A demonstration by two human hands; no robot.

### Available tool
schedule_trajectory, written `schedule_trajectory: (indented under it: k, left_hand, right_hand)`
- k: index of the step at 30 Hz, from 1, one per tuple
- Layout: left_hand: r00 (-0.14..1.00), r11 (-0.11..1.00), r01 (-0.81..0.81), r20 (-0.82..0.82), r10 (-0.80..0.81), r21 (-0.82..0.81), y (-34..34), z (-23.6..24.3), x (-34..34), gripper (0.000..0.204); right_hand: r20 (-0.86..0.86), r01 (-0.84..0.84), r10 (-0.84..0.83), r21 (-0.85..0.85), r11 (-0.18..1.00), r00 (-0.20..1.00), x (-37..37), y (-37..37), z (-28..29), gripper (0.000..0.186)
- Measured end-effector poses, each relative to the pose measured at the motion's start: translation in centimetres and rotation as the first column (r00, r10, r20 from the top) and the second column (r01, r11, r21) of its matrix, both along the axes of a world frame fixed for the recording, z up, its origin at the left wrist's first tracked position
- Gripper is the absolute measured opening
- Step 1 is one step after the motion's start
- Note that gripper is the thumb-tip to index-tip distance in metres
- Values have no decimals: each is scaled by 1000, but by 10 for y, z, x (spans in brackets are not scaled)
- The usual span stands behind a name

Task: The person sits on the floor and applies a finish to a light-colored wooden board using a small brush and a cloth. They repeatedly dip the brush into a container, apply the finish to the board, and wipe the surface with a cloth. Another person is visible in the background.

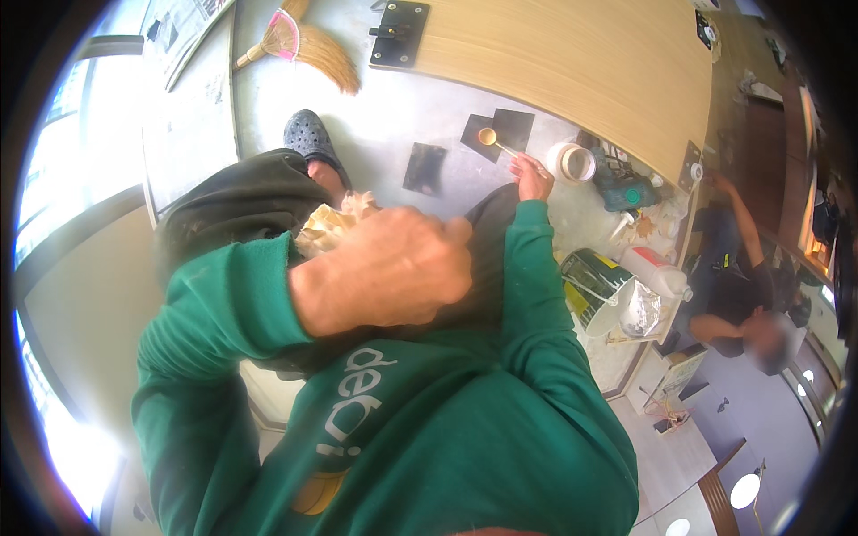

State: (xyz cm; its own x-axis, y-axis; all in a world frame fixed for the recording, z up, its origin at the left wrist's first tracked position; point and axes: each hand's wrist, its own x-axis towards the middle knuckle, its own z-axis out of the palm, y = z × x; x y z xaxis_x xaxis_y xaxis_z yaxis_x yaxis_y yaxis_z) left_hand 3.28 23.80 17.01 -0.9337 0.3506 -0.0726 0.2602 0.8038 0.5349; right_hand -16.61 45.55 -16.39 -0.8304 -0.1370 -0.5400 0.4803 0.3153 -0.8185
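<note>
My left hand [389, 268] is closed in a fist, blurred, over my lap. A crumpled cream-coloured wad [338, 221] sticks out from behind it; I cannot tell whether it is paper or cloth, and the curled fingers are hidden underneath. Farther off to the right, my right hand [534, 178] pinches the thin pale handle of a small round spoon [488, 137]. An orange-tan colour fills the spoon's bowl, which hangs over dark square sheets [513, 128] on the floor. Beside that hand stands an open pale jar [576, 163].
Another dark square [424, 169] lies near my foot. To the right are a teal-black power tool [626, 185], a tipped can [592, 288] and a white bottle [657, 271]. A wooden panel [572, 62] spans the far side; a broom [308, 49] lies far left. Another person [737, 277] is at right.
</note>
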Motion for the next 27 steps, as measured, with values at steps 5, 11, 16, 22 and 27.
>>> schedule_trajectory:
  k: [5, 11, 16, 22, 27]
  left_hand:
    - [1000, 1000, -15, -23, 15, 11, 1, 1, -3, 11]
    - [999, 998, -35, 17, 35, 44, -2, -4, -3, 16]
    - [997, 997, -62, -52, 64, 35, -15, -14, -7, 12]
    - [931, 933, -350, -142, 337, -81, -102, -17, -30, 18]
    - [657, 687, -726, -319, 683, -22, -182, 19, -54, 23]
  right_hand:
    - [-14, -59, 59, -5, 998, 998, -1, -2, 4, 24]
    - [-67, -125, 127, 42, 991, 990, -1, 4, -9, 27]
    - [-43, -26, 25, -23, 999, 999, 5, 8, 10, 24]
    - [75, 92, -68, -395, 914, 995, 42, 27, 112, 40]
    - [96, 115, -71, -604, 788, 993, 77, 38, 151, 39]
